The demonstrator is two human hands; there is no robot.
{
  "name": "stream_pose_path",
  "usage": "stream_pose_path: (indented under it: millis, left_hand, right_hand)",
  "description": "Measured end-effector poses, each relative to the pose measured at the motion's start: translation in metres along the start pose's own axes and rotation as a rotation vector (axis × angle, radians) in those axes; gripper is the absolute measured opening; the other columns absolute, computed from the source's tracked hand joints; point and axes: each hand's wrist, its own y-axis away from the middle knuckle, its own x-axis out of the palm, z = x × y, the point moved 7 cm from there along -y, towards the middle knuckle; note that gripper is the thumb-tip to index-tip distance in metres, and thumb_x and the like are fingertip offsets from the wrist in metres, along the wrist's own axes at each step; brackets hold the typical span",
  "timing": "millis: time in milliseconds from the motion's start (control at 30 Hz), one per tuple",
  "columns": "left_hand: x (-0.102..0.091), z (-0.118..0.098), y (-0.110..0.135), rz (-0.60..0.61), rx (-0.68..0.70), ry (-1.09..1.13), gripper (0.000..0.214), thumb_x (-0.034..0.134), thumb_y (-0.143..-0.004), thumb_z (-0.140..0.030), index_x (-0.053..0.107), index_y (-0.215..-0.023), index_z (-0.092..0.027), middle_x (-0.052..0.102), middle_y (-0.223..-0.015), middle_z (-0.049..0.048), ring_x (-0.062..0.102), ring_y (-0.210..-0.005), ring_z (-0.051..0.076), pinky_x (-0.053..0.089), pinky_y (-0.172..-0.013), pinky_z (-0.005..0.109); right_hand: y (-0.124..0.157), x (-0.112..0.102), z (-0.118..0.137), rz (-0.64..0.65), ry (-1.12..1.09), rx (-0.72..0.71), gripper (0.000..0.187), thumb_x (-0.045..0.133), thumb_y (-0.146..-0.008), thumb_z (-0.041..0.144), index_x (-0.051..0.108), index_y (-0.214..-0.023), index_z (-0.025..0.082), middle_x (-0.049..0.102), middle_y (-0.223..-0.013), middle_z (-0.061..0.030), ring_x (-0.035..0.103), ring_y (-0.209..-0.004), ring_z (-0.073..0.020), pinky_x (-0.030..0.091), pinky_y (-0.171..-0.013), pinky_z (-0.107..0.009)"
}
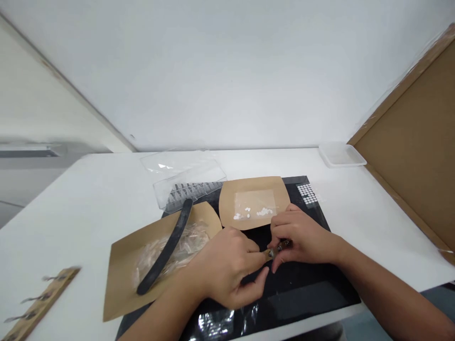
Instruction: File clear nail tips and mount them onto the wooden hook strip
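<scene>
Both my hands meet over a black mat, holding a small cylindrical part with a brown body and a metallic end. My left hand pinches its near end, and my right hand grips it from the other side. My fingers hide much of it. Just beyond my right hand, several white bits lie on clear film on a kraft paper sheet. Left of my left hand, a black rubber strip lies across a clear bag on another kraft sheet.
A clear plastic box holding dark pieces stands behind the kraft sheets. A white dotted sheet lies on the mat's far corner. A shallow plastic tray, a wooden strip and a cardboard panel surround the white table.
</scene>
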Motion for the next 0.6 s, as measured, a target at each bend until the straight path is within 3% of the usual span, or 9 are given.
stream_pose_path:
  millis: [200,500,600]
  left_hand:
    - [0.0025,-0.0004,-0.0010,0.012,-0.008,-0.039,0.025,0.059,-0.089,-0.021,0.059,-0.064,-0.021,0.055,-0.051,-0.0003,0.047,-0.039,0.013,0.022,-0.042,0.036]
    - [0.0051,-0.0024,-0.0025,0.036,-0.004,-0.044,0.016,0.060,-0.090,-0.021,0.075,-0.092,-0.020,0.064,-0.054,0.0013,0.056,-0.041,0.017,0.029,-0.042,0.034]
    - [0.0082,-0.0015,-0.0017,0.052,-0.011,-0.045,0.015,0.061,-0.089,-0.021,0.076,-0.092,-0.020,0.066,-0.057,0.0017,0.059,-0.043,0.018,0.032,-0.042,0.034]
  right_hand:
    - [0.0008,0.0017,-0.0006,-0.003,0.002,0.000,0.037,0.089,-0.084,0.054,0.073,-0.086,0.020,0.070,-0.082,0.0038,0.065,-0.078,-0.0140,0.029,-0.080,-0.032]
    - [0.0009,0.0011,0.0009,-0.005,0.039,0.003,0.035,0.092,-0.082,0.050,0.073,-0.086,0.020,0.069,-0.081,0.0048,0.063,-0.078,-0.0135,0.029,-0.082,-0.032]
    - [0.0018,0.0009,0.0015,-0.016,0.057,-0.006,0.032,0.089,-0.086,0.047,0.072,-0.085,0.021,0.069,-0.082,0.0046,0.062,-0.077,-0.0135,0.029,-0.081,-0.032]
